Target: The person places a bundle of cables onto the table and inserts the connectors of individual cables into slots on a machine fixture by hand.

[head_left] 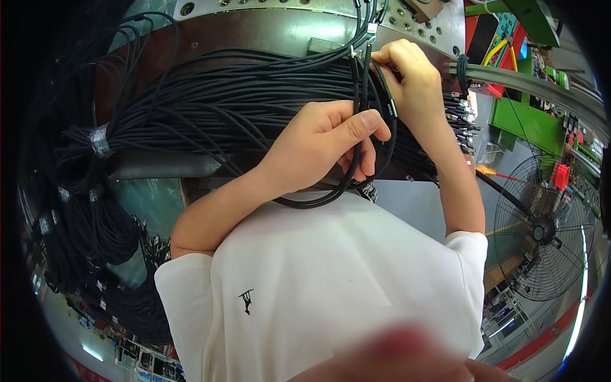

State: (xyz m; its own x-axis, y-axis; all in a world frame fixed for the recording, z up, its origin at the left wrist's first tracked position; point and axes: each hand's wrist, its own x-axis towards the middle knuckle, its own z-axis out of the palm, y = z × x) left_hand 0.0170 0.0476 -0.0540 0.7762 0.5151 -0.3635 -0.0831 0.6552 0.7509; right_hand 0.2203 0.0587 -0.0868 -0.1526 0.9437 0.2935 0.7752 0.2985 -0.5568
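Observation:
My left hand (318, 143) is closed round a few black cables (356, 79) that run up between its thumb and fingers. Below that hand the same cables bend into a loose loop close to the white shirt. Up and to the right, my right hand (410, 79) has its fingers curled in a pinch on a black cable with a dark sleeve (392, 108), near its upper end. Small metal cable ends (356, 53) show just left of those fingertips. The fingertips themselves are partly hidden.
Under my hands a thick bundle of black cables (210, 102) lies across the bench, tied at the left with a clear band (100, 140). Its connector ends (461, 121) fan out at the right. More coiled cables (105, 232) hang lower left. A caged fan (543, 228) stands at the right.

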